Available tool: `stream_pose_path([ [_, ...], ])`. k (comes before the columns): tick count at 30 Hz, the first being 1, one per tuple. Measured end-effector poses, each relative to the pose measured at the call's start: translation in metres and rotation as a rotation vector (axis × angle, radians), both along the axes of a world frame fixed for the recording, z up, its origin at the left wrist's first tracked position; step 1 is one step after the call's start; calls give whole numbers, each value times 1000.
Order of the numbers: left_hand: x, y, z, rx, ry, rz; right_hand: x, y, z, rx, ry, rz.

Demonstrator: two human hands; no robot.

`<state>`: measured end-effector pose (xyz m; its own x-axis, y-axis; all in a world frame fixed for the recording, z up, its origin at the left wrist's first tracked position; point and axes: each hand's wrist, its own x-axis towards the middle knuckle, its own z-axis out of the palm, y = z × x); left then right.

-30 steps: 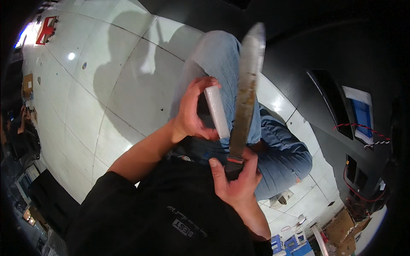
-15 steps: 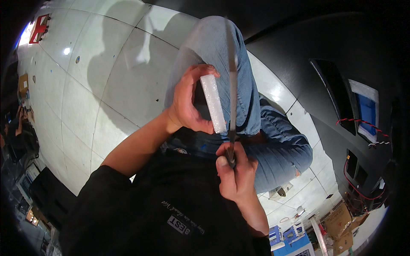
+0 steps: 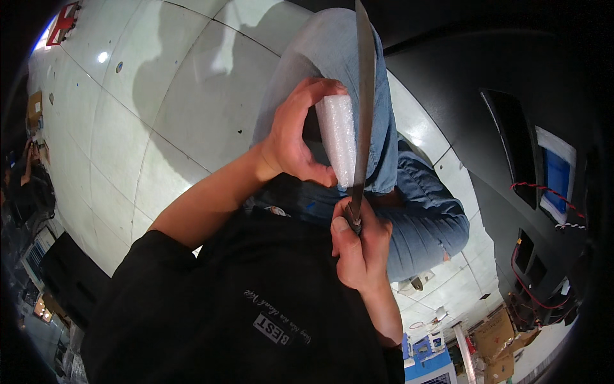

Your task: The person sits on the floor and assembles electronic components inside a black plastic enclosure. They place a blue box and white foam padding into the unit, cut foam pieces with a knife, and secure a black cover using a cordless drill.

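In my left hand (image 3: 297, 131) is a white foam block (image 3: 339, 137), gripped between thumb and fingers by its ends. A dark strip shows between the block and my palm. My right hand (image 3: 362, 246) is closed round the handle of a long knife (image 3: 364, 96), its blade pointing away from me. The flat of the blade stands along the block's right side; whether they touch I cannot tell. Both hands are above my jeans-clad legs (image 3: 422, 217), bent on the floor.
Pale floor tiles (image 3: 185, 115) spread to the left. At right, a black panel (image 3: 448, 83) carries a dark rectangular piece (image 3: 511, 141), a foam-framed blue piece (image 3: 555, 173) and red wires (image 3: 543, 189). Cardboard boxes (image 3: 495, 339) lie lower right. Another person's arm (image 3: 29, 169) shows far left.
The foam block has turned so its broad face shows more. The knife blade has swung its flat into view and tilted slightly right. Both hands have shifted a little right.
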<state>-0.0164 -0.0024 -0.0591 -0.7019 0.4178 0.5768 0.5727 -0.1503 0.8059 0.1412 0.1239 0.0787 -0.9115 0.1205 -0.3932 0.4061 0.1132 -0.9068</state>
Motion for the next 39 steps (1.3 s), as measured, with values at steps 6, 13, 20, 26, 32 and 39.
stream_pose_path([
  [6,-1,-4,-4,13,-23,-37,4,-1,4,2,-67,14],
  [13,-2,-6,-7,19,-47,-94,6,-2,3,43,-22,32],
  [20,2,-5,-2,46,-98,-122,7,-2,1,37,-1,17],
  [26,-1,-4,-9,53,-21,-93,9,-2,0,24,-10,15],
  [32,0,-4,-11,54,-24,-91,13,-1,-2,83,8,31],
  [39,3,-6,-9,19,-63,-75,16,-2,-1,66,-18,18],
])
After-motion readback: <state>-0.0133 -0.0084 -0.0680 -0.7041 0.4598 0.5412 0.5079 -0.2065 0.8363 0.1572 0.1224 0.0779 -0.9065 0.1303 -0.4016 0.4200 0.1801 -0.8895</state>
